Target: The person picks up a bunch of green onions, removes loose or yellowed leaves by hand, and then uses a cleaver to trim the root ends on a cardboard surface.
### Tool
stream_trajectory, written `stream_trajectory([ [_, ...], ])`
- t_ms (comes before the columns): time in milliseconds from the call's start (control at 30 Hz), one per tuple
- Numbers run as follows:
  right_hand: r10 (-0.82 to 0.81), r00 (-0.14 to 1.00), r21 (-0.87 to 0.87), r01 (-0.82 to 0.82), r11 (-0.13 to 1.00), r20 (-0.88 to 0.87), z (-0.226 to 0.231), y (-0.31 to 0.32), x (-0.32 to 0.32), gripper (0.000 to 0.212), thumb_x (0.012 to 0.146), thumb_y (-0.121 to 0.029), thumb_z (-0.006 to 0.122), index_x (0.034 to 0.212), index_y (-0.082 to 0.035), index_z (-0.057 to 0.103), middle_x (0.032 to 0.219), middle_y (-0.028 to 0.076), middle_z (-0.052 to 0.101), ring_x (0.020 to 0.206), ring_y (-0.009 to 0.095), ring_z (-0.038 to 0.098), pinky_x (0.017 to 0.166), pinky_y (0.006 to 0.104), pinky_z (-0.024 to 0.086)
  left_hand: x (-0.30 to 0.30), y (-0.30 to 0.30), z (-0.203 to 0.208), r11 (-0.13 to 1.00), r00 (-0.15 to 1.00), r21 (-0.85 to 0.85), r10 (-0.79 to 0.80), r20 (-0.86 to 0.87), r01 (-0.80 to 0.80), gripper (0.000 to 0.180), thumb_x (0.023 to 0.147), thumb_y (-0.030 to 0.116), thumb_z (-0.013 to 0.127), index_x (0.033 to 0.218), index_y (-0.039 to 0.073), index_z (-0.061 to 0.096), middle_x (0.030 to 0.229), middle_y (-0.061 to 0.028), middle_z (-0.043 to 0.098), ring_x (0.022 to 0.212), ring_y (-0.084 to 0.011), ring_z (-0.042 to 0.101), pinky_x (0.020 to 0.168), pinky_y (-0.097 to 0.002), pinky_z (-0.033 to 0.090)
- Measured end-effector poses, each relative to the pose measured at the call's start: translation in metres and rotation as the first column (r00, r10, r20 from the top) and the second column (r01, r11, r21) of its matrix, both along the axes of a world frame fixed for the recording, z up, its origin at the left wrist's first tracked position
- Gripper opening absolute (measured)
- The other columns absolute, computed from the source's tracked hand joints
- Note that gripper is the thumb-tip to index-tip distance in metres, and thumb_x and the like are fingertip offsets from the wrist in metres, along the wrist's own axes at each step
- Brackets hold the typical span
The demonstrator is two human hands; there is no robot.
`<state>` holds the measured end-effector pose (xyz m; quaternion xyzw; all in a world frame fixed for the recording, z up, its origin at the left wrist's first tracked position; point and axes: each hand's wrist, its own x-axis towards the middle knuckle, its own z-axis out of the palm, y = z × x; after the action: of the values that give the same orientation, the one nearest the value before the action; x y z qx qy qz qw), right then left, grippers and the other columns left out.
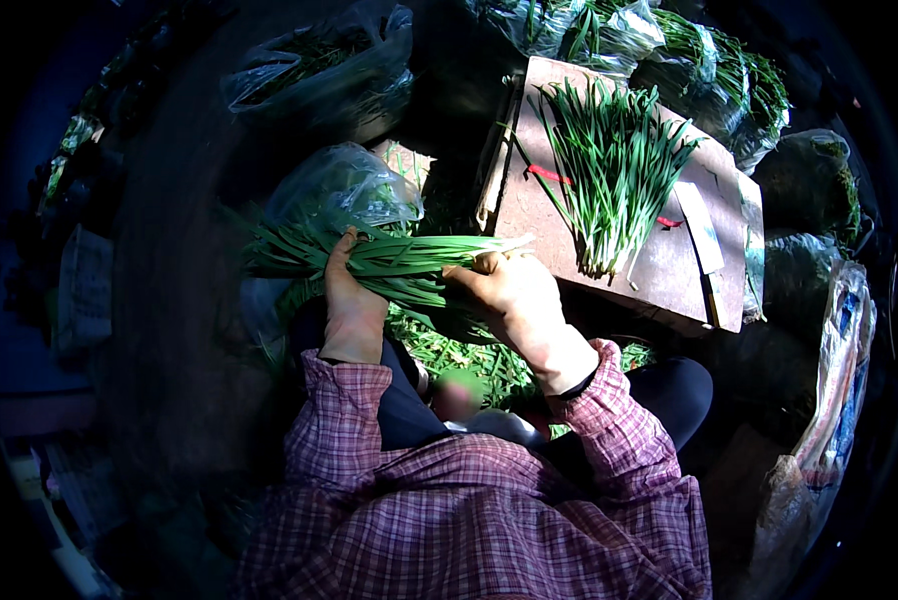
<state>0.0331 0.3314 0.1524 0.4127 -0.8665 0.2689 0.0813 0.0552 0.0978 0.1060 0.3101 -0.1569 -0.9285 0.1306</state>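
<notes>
A bunch of garlic chives (pixel 399 256) lies sideways in front of me, its leafy tips to the left and its pale ends to the right. My left hand (pixel 352 308) is wrapped round its middle, thumb on top. Closed at the pale end, my right hand (pixel 517 297) grips the stalks there. On a low board (pixel 609 245) to the right rests a second pile of garlic chives (pixel 614 165), spread over a red strip (pixel 549 174). Beside that pile lies a broad-bladed knife (pixel 698 226) with a dark handle toward me.
Clear plastic bags of greens stand at the far left (pixel 329 70) and back right (pixel 709 80). A crumpled clear bag (pixel 344 190) sits just beyond my left hand. Loose green trimmings (pixel 479 365) cover the ground between my legs. A plastic sack (pixel 829 390) leans at the right.
</notes>
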Motion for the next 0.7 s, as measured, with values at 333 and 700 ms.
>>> stream_trajectory([
  [333,0.279,0.827,-0.58,0.068,0.812,0.488,-0.012,0.032,-0.002,0.017,0.086,-0.003,0.071,0.1,-0.004,0.063,0.107,0.008,0.069,0.099,0.02,0.065,0.089,0.0326,0.051,0.002,-0.014,-0.013,0.999,0.999,-0.001,-0.034,-0.04,0.034,0.01,0.091,0.015,0.062,0.094,0.008,0.069,0.096,-0.0036,0.069,0.094,-0.022,0.064,0.091,-0.0412,0.052],
  [700,-0.123,0.807,-0.211,0.293,0.933,0.578,-0.012,0.091,0.009,0.025,0.08,0.005,0.068,0.103,-0.006,0.068,0.086,0.012,0.068,0.08,0.027,0.067,0.074,0.0339,0.054,0.005,-0.063,-0.017,0.996,0.982,-0.067,-0.075,-0.175,0.065,0.017,0.092,0.014,0.053,0.098,0.01,0.068,0.107,-0.0063,0.067,0.103,-0.0247,0.062,0.098,-0.0425,0.048],
])
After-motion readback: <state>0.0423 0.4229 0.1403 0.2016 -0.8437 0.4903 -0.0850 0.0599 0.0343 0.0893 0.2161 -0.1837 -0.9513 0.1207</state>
